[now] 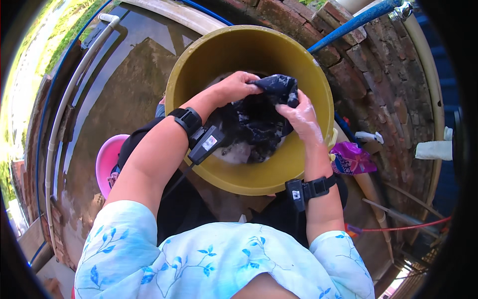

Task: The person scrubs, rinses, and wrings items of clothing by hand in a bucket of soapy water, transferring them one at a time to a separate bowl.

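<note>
A wet black cloth with suds (279,87) is held up between my hands over a large yellow tub (209,174). My left hand (241,85) pinches its left part. My right hand (301,112), speckled with foam, grips the right end lower down. Below them, more dark wet fabric (254,134) lies in foamy water at the bottom of the tub. I wear a black strap device on each forearm.
A pink basin (107,154) with dark fabric sits at my left, a purple bag (351,160) right of the tub. Brick wall (378,89), blue pipe (343,32), white pipe (74,84), red hose (398,226) and a wet floor (124,74) surround me.
</note>
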Motion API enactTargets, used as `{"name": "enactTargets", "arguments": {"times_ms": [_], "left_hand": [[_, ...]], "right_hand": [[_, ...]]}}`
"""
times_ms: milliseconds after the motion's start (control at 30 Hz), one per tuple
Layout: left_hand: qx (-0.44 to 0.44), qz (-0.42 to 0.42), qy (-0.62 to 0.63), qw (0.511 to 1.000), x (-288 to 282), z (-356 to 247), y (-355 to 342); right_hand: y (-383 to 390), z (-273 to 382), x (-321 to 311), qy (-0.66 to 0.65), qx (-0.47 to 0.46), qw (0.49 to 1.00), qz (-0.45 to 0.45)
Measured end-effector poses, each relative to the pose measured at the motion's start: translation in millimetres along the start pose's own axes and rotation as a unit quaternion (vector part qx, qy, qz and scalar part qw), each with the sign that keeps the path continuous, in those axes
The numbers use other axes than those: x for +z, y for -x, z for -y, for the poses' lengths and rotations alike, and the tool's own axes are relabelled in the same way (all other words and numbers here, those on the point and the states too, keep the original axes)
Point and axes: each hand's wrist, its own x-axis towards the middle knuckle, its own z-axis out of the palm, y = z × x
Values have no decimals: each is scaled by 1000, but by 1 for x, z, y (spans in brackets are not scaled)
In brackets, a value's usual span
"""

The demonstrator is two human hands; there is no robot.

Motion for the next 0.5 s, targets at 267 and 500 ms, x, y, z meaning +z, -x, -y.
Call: {"name": "enactTargets", "arguments": {"times_ms": [267, 500], "left_hand": [[195, -10, 230, 953, -21, -49, 3], [299, 84, 444, 841, -52, -123, 45]], "right_hand": [[-5, -55, -6, 66, 121, 990, -20], [-13, 41, -29, -617, -66, 770, 149]]}}
